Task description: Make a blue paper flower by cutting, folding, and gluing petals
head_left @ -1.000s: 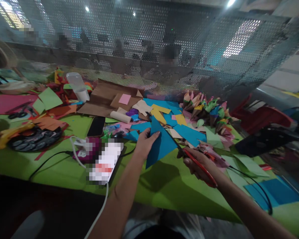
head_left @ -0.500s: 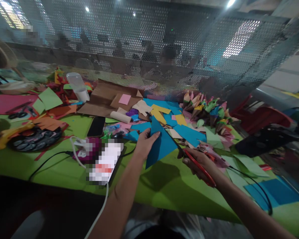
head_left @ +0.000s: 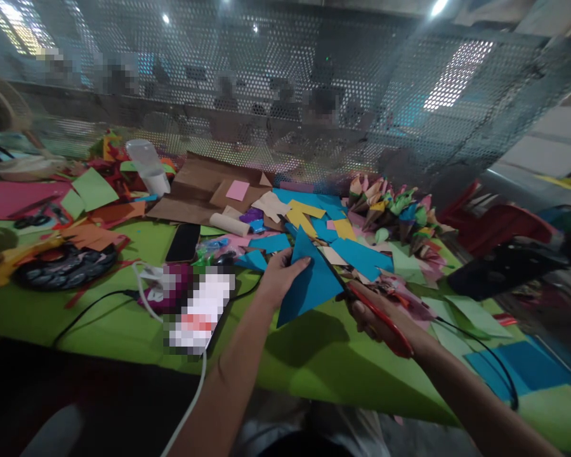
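Above the green tabletop (head_left: 124, 336), my left hand (head_left: 282, 274) pinches the left edge of a blue sheet of paper (head_left: 309, 279) with a pointed top, thumb lying over its face. My right hand (head_left: 378, 314) is closed around the red handles of a pair of scissors (head_left: 385, 324). The dark blades run up and to the left along the sheet's right edge. Whether they are parted is hard to tell. Blue and yellow paper pieces (head_left: 345, 229) lie just behind the sheet.
Left of my forearm are a lit phone (head_left: 202, 311) with a white cable and a dark phone (head_left: 183, 242). Brown paper (head_left: 195, 184) and a clear bottle (head_left: 147, 166) stand farther back. Folded paper flowers (head_left: 404, 209) are at back right. A person's hand shows at the far left edge.
The blue sheet has tilted and shifted slightly down and right with my left hand. My right hand's fingers have drawn closer around the scissor handles.
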Demonstrator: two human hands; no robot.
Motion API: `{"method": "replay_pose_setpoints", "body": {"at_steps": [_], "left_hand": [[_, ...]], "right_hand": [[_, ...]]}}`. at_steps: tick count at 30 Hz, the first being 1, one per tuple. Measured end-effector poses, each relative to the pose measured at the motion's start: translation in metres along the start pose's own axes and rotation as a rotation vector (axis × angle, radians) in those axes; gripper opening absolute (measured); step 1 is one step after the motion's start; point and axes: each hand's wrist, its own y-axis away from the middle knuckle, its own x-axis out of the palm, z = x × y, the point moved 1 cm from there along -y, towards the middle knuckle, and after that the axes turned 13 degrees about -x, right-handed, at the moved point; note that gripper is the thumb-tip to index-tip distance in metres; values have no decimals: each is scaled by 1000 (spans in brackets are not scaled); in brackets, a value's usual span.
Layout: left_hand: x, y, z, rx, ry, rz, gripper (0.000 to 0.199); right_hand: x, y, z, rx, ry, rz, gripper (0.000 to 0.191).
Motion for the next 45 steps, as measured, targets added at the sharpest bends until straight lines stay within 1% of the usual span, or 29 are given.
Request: {"method": "replay_pose_setpoints", "body": {"at_steps": [5,11,21,28,33,35,39,40,42,45], "left_hand": [[0,-1,5,-23,-46,18,49],[6,9,-2,-38,-47,53,44],[6,9,-1,-37,-60,53,43],[6,9,0,-31,-48,49,48],[7,11,-1,-21,-60,68,48],[7,12,-1,-15,-75,44,45],[2,10,1,18,-94,-124,39],[1,9,2,33,-101,-148,38],[0,7,3,64,-116,-154,37],[0,5,3,92,-113,-115,35]], "right_hand": [[2,-2,4,7,-7,-31,57],[4,-4,0,21,-40,-39,57],[8,-8,-5,92,-133,-118,51],[9,-9,-9,140,-191,-153,47],[9,-8,-12,124,-186,-171,48],[10,-8,-11,140,-161,-165,48],[9,-8,-1,151,-65,-146,49],[9,-8,1,150,-48,-139,49],[8,-7,3,145,-20,-120,50],[7,-6,2,110,23,-87,52]]}}
